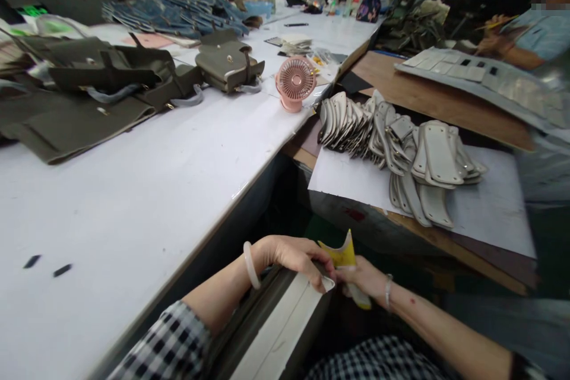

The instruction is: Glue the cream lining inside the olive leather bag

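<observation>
My left hand (294, 254), with a pale bangle at its wrist, is closed over the far end of a dark olive bag body (249, 314) in my lap. A long white strip (278, 323) with a line down its middle runs along the bag's upturned edge, and my left thumb presses its tip. Right beside that tip, my right hand (367, 278) is closed around a yellow-and-white piece (342, 256) with a curved, forked top. Its lower end sticks out below my fingers. The two hands nearly meet, and some right fingertips are hidden.
A white table (169, 208) lies to my left, bearing olive bags (111, 83), a pink fan (295, 80) and two small dark strips (47, 266). On the right, stacked pale curved pieces (439, 151) lie on a lower board. Two people sit farther off.
</observation>
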Available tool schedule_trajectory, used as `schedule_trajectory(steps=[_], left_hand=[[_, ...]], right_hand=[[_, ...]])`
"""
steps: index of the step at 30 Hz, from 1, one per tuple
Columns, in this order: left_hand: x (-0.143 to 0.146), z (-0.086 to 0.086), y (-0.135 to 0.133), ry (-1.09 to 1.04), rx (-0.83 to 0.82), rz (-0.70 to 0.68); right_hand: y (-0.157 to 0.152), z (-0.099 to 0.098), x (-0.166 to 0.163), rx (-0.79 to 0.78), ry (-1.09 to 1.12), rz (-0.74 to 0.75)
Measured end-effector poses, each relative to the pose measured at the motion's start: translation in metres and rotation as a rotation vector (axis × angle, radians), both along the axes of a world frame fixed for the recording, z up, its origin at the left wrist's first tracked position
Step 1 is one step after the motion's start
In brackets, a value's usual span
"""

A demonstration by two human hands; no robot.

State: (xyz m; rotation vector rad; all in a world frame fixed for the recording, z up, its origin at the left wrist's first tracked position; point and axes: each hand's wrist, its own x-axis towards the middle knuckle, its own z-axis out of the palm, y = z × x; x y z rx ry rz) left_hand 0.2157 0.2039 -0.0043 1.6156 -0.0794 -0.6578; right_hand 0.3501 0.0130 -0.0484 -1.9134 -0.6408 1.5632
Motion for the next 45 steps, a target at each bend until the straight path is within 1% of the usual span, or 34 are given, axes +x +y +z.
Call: schedule_trajectory(steps=[1,3,5,7,9,11,14,17,20,24,29,33,38,41,45], left_hand=[[0.000,0.000,0.000,0.007,-0.020,0.007],[0.000,0.000,-0.001,0.026,-0.049,0.032],[0.000,0.000,-0.003,0.056,-0.072,0.057],[-0.001,0.000,-0.004,0.099,-0.095,0.075],[-0.001,0.001,-0.005,0.135,-0.108,0.095],[-0.001,0.005,-0.005,0.150,-0.101,0.111],[-0.001,0.012,-0.004,0.155,-0.035,0.109],[-0.001,0.017,-0.002,0.162,0.018,0.105],[-0.001,0.016,-0.001,0.184,0.034,0.121],[-0.002,0.013,-0.001,0.185,0.024,0.137],[-0.003,0.016,-0.002,0.191,0.041,0.168],[-0.003,0.019,-0.002,0.196,0.056,0.193],[-0.003,0.018,-0.001,0.186,0.075,0.184],[-0.004,0.017,-0.001,0.173,0.105,0.187],[-0.004,0.018,-0.001,0.182,0.089,0.194]], right_hand=[[-0.007,0.007,0.015,-0.011,-0.015,0.000],[-0.021,0.030,0.041,-0.046,0.000,0.050],[-0.030,0.055,0.057,-0.146,0.134,0.219],[-0.029,0.073,0.059,-0.226,0.288,0.408],[-0.020,0.081,0.049,-0.236,0.372,0.513],[-0.009,0.081,0.036,-0.226,0.363,0.537],[0.005,0.079,0.021,-0.252,0.254,0.530],[0.010,0.080,0.016,-0.236,0.183,0.550],[0.013,0.081,0.016,-0.239,0.193,0.564],[0.015,0.079,0.016,-0.256,0.223,0.556],[0.012,0.076,0.015,-0.266,0.286,0.523],[0.009,0.076,0.013,-0.271,0.275,0.506],[0.007,0.074,0.011,-0.295,0.241,0.499],[0.006,0.072,0.010,-0.315,0.259,0.482],[0.006,0.071,0.011,-0.317,0.261,0.462]])
